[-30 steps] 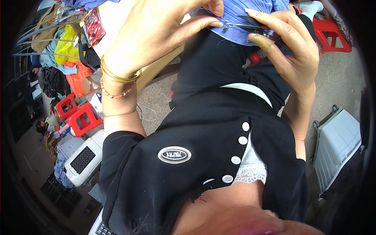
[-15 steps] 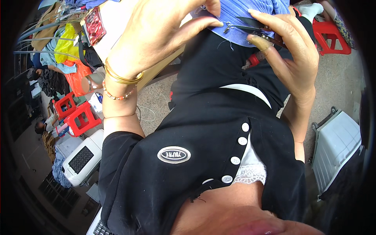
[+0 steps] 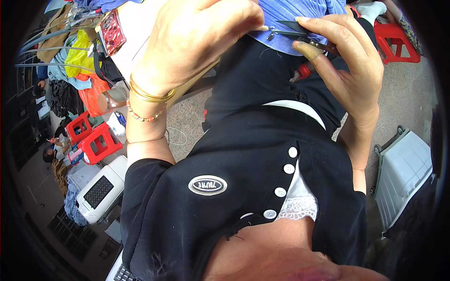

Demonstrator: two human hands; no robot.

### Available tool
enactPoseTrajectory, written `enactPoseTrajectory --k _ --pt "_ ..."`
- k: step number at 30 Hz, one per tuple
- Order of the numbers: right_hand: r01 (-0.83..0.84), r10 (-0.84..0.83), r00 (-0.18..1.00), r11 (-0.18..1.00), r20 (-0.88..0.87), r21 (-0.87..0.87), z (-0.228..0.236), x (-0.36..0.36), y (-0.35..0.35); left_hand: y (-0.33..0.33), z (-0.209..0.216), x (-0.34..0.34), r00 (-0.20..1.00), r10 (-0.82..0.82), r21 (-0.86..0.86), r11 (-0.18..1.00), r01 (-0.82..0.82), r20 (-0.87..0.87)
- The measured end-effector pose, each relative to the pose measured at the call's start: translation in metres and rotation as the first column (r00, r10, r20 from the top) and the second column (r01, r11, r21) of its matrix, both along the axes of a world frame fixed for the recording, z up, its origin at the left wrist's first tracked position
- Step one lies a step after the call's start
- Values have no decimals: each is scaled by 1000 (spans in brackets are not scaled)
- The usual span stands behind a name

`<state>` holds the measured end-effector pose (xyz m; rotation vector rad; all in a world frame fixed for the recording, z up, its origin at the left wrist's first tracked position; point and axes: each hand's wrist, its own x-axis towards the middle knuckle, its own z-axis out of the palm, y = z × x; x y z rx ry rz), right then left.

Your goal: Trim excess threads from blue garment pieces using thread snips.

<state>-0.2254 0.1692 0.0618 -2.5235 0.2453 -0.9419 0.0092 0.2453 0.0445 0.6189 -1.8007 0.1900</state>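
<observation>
A blue ribbed cloth (image 3: 281, 13) lies over my lap at the top of the view. On its near edge sits a small dark metal piece (image 3: 270, 35), perhaps a zip pull, with loose thread about it. My left hand (image 3: 201, 37), bangles at its wrist, is closed in a pinch just left of the metal piece; what its fingertips grip is hidden. In my right hand (image 3: 344, 56) is a pair of small dark thread snips (image 3: 300, 35), held between thumb and fingers. Its blades are apart and point left, one tip close to the metal piece. The thumb wears a tan covering.
A pale tabletop (image 3: 140, 35) at upper left bears a red patterned packet (image 3: 113, 33). Beyond it are plastic bags, clothes and red stools (image 3: 99, 143). Another red stool (image 3: 398, 44) stands at upper right beside a person's foot (image 3: 372, 10). A whitish wheeled bin (image 3: 404, 175) is at right.
My left hand has drawn its fingers in, the thumb now mostly tucked behind them. The snips have shifted slightly left, blades still apart near the metal piece.
</observation>
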Motion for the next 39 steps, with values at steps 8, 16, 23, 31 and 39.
enactPoseTrajectory --k 8,16,23,31,39 --pt "-7 6 1000 998 -12 -67 8 7 5 52 72 -20 714 268 340 737 -584 647" --pt "-4 1 1000 982 -14 -191 10 9 6 47 35 -15 845 273 294 852 -434 459" --pt "5 -4 999 1000 34 -26 9 -1 0 68 48 -28 926 51 600 747 -284 375" --pt "219 -223 974 970 28 110 5 -25 -2 70 34 -37 938 -160 711 694 -115 308" --pt "-4 -35 982 979 187 202 -37 -35 -10 41 17 -42 852 372 342 798 -496 368"
